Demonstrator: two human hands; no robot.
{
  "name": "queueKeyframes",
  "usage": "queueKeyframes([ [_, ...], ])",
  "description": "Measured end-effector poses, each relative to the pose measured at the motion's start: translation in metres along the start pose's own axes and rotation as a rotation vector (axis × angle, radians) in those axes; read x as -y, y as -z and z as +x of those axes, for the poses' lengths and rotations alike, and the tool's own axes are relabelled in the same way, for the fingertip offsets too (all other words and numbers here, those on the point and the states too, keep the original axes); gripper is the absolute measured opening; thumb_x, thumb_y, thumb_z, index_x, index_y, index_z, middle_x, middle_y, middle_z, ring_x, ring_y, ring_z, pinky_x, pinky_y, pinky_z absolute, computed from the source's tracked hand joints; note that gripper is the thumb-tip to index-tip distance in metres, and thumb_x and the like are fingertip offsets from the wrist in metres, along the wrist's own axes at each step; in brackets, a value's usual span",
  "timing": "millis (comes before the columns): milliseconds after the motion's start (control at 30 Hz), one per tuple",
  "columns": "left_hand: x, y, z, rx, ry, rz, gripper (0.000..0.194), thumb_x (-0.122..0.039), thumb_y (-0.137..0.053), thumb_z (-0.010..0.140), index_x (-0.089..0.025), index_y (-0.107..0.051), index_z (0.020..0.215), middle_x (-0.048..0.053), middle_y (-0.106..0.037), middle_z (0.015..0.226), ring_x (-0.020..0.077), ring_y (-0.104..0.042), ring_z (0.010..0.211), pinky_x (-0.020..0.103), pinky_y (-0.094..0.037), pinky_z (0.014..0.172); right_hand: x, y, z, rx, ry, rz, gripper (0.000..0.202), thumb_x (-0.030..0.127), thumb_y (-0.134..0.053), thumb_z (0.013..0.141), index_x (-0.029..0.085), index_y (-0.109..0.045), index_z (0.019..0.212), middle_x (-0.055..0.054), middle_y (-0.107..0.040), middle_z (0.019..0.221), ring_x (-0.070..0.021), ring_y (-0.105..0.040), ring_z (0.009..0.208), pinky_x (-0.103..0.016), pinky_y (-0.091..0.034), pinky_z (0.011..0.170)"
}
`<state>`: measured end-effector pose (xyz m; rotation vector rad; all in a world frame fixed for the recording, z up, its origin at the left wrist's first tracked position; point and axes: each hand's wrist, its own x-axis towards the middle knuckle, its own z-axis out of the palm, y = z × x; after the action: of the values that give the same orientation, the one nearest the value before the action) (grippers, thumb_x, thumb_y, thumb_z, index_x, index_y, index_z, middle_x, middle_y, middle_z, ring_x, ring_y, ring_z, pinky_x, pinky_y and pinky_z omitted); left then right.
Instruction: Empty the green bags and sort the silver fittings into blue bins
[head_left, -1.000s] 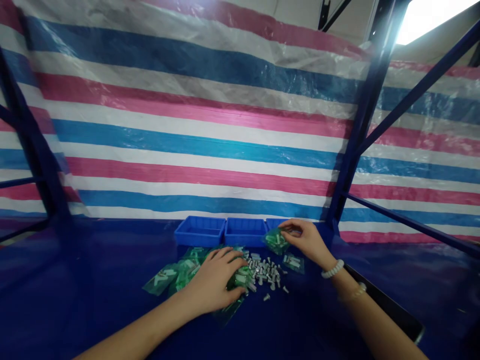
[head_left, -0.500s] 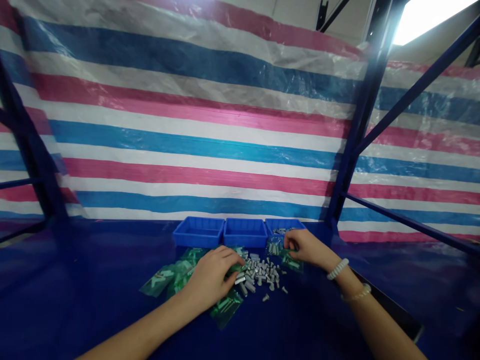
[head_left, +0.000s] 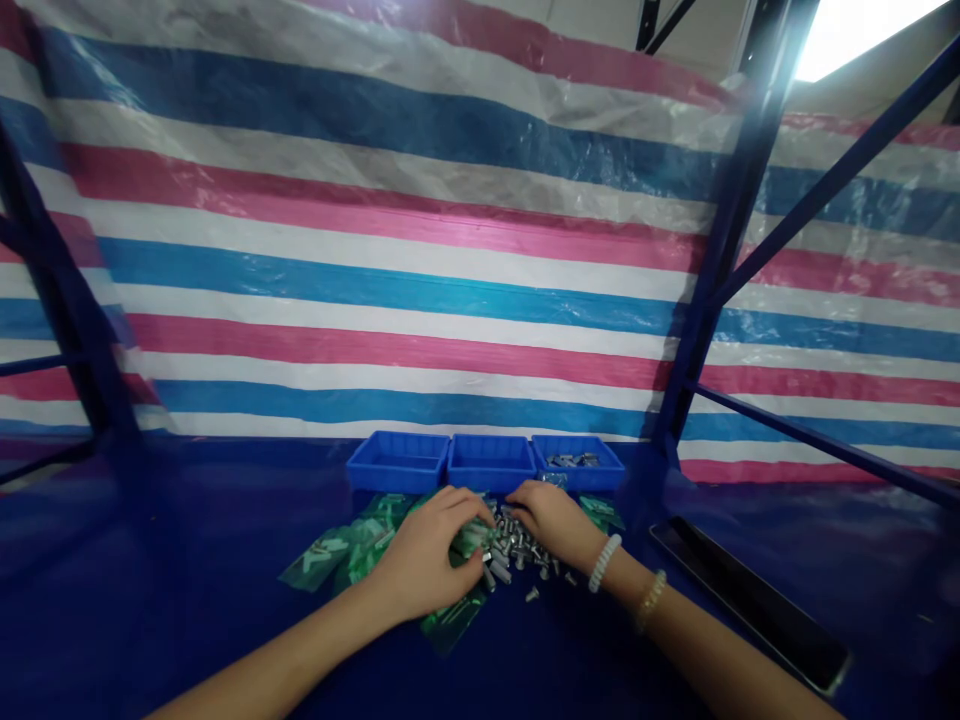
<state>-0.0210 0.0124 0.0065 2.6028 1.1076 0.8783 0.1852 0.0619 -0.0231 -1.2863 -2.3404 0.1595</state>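
Note:
My left hand (head_left: pixel 431 555) is curled round a small green plastic bag (head_left: pixel 470 540) at the left edge of a pile of small metal parts. Screws and short grey cylinders make up that metal pile (head_left: pixel 517 545). Over its right side reaches my right hand (head_left: pixel 559 520), palm down, thumb apart from the bent fingers. Its fingertips are at the pile, and nothing shows between them. More green bags with light pieces inside (head_left: pixel 319 558) lie beneath and left of my left hand. Another green bag (head_left: pixel 602 512) is behind my right hand.
Along the back stand three blue bins: a left one (head_left: pixel 397 480), a middle one (head_left: pixel 491 482) and a right one (head_left: pixel 613 478) containing metal pieces. A black phone-like slab (head_left: pixel 750 600) lies right of my forearm. Blue frame posts (head_left: pixel 694 350) and a striped sheet (head_left: pixel 405 345) enclose the table.
My right hand has left the green bags near the right bin and moved left to the metal pile. The black slab is now uncovered. My left hand has stayed almost in place.

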Motion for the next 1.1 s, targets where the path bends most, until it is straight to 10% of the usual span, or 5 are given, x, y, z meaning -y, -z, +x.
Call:
queueKeyframes([
  [467, 0.0, -0.009, 0.002, -0.202, 0.246, -0.372, 0.028, -0.016, -0.051, 0.076, -0.02, -0.06, 0.102, 0.006, -0.066, 0.101, 0.0204, -0.063, 0.089, 0.038, -0.052, 0.079, 0.008, 0.008, -0.006, -0.188, -0.103, 0.197, 0.011, 0.012, -0.061, 0.077, 0.016, -0.064, 0.086, -0.002, -0.065, 0.073, -0.0161, -0.059, 0.069, -0.025, -0.045, 0.064],
  [633, -0.013, -0.014, -0.002, -0.018, 0.421, -0.881, 0.046, -0.014, -0.057, 0.067, -0.017, -0.059, 0.113, 0.01, -0.068, 0.108, 0.0222, -0.065, 0.094, 0.038, -0.052, 0.083, 0.039, 0.024, -0.023, -0.391, 0.144, 0.401, 0.009, 0.017, -0.062, 0.078, 0.02, -0.065, 0.085, -0.002, -0.061, 0.074, -0.0167, -0.058, 0.07, -0.027, -0.045, 0.064],
  [833, -0.031, -0.016, -0.01, 0.167, 0.496, -1.251, 0.041, -0.005, -0.052, 0.054, -0.016, -0.069, 0.089, 0.003, -0.072, 0.082, 0.0205, -0.066, 0.087, 0.034, -0.05, 0.083, 0.055, 0.021, -0.034, -0.338, 0.327, 0.398, 0.009, 0.026, -0.071, 0.078, 0.022, -0.069, 0.085, -0.001, -0.058, 0.07, -0.0166, -0.055, 0.067, -0.029, -0.044, 0.06],
  [1100, -0.029, -0.013, -0.015, -0.154, 0.464, -1.044, 0.045, -0.006, -0.048, 0.056, -0.019, -0.064, 0.095, 0.004, -0.067, 0.083, 0.0184, -0.062, 0.082, 0.031, -0.051, 0.077, 0.055, 0.029, -0.036, -0.431, 0.278, 0.436, 0.005, 0.02, -0.066, 0.081, 0.022, -0.065, 0.086, -0.003, -0.067, 0.076, -0.0172, -0.061, 0.07, -0.03, -0.049, 0.064],
])
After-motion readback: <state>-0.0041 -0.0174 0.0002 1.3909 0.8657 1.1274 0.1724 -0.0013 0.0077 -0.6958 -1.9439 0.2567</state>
